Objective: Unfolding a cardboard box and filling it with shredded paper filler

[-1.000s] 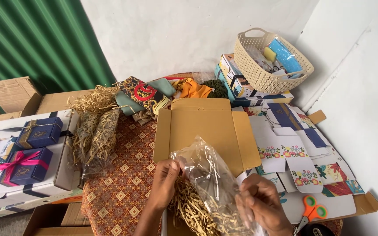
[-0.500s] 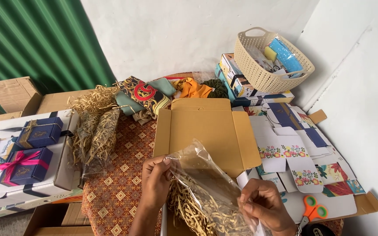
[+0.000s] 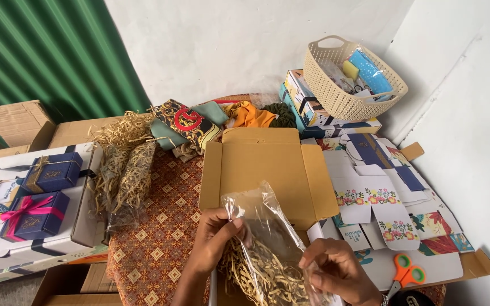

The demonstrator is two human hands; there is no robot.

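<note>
low in the frame's centre, the left hand (image 3: 214, 241) pinches the upper edge of a clear plastic bag (image 3: 267, 238) of straw-coloured paper shred (image 3: 262, 277); the right hand (image 3: 336, 269) grips its lower side. it looks light, crinkly, slippery, best held by the edges, before an open cardboard box (image 3: 267, 170).

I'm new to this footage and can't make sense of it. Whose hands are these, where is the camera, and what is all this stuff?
The camera sits on a person's head and looks down, so the two bare hands are their own. The left hand and right hand both grip a clear plastic bag with straw-coloured paper shreds in it. Just beyond lies an open flat cardboard box on a patterned cloth. To the left are two dark blue gift boxes and loose shreds. To the right are flat flowered cartons, orange scissors and a woven basket.
</note>
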